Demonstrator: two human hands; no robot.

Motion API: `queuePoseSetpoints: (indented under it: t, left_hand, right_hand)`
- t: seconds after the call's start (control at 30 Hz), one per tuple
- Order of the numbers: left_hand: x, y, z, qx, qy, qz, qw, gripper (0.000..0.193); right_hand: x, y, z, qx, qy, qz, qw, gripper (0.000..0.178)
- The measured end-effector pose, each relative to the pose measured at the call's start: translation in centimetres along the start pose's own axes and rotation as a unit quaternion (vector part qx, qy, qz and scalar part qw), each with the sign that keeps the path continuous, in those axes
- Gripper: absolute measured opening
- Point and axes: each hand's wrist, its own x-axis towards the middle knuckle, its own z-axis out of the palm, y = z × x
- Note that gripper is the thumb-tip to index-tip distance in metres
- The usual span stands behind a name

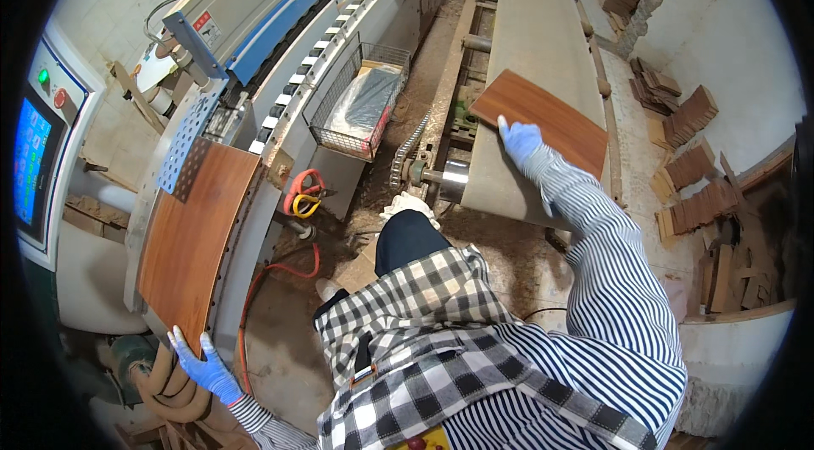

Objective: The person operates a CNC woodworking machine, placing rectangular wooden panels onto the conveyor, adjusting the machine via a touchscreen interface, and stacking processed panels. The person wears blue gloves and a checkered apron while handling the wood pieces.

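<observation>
At the lower left, my left hand [205, 368], in a blue-and-white glove, has its fingers spread against the near end of a reddish-brown wood-grain plank [195, 234]. That plank lies lengthwise on the machine bed, its far end under a perforated metal plate [180, 149]. My right hand [521, 145], gloved alike, grips the near edge of a second wood-grain plank [547, 124]. This one lies at an angle over the grey conveyor belt [530, 35]. The fingers beneath its edge are hidden.
A wire basket [360, 102] hangs on the machine's side, with red- and yellow-handled tools [303, 194] below it. On the left stands a control panel [38, 145] with a lit screen. Stacked planks [691, 115] line the right wall. A red hose [275, 268] runs near my legs.
</observation>
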Motion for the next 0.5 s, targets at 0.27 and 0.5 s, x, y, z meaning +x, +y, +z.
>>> queuePoseSetpoints:
  t: [0.27, 0.5]
  left_hand:
    - [0.2, -0.1, 0.0, -0.006, 0.000, -0.012, 1.000, 0.053]
    - [-0.2, -0.8, -0.1, -0.045, 0.000, 0.013, 0.999, 0.060]
  right_hand:
    - [-14.1, -5.9, 0.3, 0.021, 0.067, -0.074, 0.995, 0.047]
    - [-20.0, -9.8, 2.7, 0.464, 0.177, 0.070, 0.865, 0.037]
